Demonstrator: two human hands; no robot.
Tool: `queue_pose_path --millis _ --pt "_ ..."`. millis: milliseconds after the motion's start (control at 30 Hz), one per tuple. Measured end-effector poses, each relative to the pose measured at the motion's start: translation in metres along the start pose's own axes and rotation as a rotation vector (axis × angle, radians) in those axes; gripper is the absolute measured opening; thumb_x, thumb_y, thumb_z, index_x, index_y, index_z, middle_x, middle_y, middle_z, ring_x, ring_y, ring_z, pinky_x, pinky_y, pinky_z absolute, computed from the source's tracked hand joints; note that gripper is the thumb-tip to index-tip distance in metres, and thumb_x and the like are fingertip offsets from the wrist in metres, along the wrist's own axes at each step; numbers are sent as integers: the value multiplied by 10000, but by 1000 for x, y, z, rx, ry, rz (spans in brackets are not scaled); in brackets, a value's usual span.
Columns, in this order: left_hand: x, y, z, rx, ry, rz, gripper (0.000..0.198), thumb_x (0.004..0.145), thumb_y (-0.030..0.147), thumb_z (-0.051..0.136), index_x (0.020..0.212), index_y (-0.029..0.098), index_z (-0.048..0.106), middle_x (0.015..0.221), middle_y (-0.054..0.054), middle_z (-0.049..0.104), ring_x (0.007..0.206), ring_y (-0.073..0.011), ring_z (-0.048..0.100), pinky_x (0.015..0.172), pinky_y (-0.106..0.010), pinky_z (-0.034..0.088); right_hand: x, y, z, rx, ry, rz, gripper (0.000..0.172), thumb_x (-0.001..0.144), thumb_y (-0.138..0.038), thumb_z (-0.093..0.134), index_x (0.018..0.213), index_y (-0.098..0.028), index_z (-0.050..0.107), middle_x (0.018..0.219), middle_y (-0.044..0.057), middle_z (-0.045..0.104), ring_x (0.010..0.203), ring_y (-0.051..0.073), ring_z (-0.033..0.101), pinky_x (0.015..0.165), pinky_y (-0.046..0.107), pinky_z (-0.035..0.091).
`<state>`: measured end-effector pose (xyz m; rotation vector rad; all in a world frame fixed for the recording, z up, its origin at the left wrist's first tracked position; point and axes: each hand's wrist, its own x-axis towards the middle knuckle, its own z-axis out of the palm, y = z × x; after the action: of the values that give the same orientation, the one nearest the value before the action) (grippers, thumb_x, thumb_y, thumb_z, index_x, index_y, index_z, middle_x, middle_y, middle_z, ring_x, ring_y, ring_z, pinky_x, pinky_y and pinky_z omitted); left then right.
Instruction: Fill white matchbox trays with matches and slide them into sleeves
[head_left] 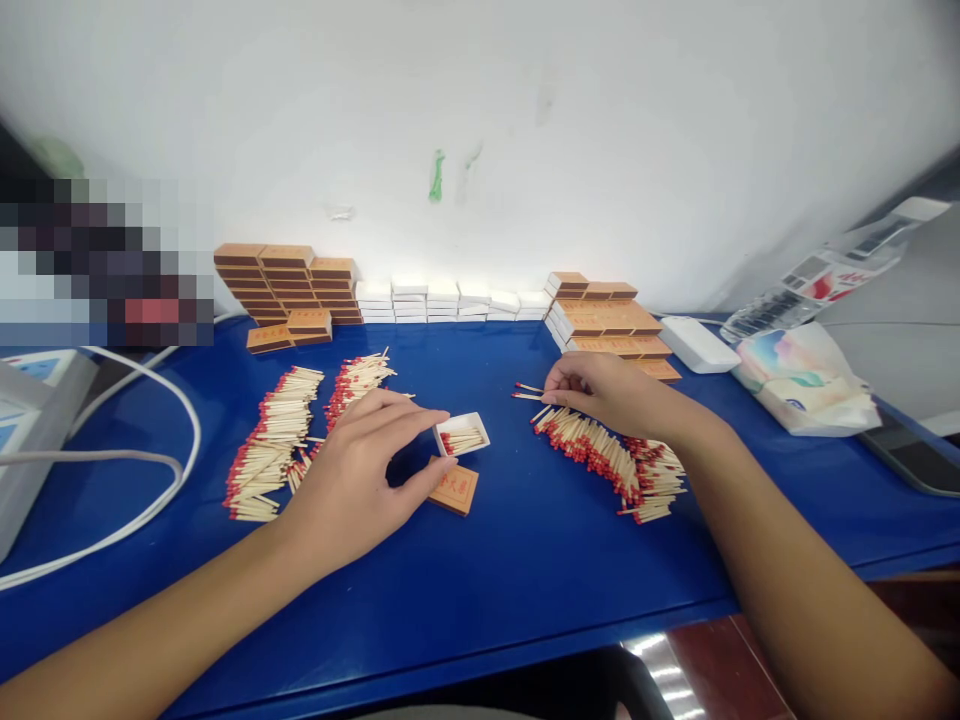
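Note:
My left hand (367,465) holds a small white matchbox tray (461,424) by its left end, between thumb and fingers. A layer of red-tipped matches (466,440) lies in the tray. Just below it, near my thumb, is an orange matchbox sleeve (455,492) with red print. My right hand (596,385) pinches matches (529,391), with two red heads sticking out to the left. Under that hand spreads a pile of loose matches (592,450). More loose matches (274,440) lie in rows beside my left hand, which covers part of them.
Along the wall stand stacked orange matchboxes (285,280), white trays (450,298) and more orange boxes (607,318). At right are a white box (700,345), a tissue pack (806,380) and a dark phone-like object (919,450). White cables (191,400) loop across the blue table's (420,620) left side.

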<state>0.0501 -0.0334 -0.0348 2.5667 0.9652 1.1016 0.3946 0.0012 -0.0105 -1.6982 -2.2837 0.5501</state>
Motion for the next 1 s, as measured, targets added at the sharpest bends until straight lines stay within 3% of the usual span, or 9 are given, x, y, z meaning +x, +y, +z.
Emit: queue_pose_path --millis 833,1000 --pt "0 -1 1 -3 -4 -1 277 1002 285 772 1260 184 774 1136 -77 816 1130 -261 699 1018 -438 600 1 -18 11 32 64 -91 231 1028 -405 624 892 -225 674 893 61 693 782 215 619 692 344 433" --pt "0 -3 1 4 -21 -16 297 1006 310 774 1276 186 762 1152 -77 810 1141 -264 694 992 -436 605 -6 -52 19 136 185 -235 164 1073 -341 642 959 -229 683 974 47 670 815 195 613 718 326 458"
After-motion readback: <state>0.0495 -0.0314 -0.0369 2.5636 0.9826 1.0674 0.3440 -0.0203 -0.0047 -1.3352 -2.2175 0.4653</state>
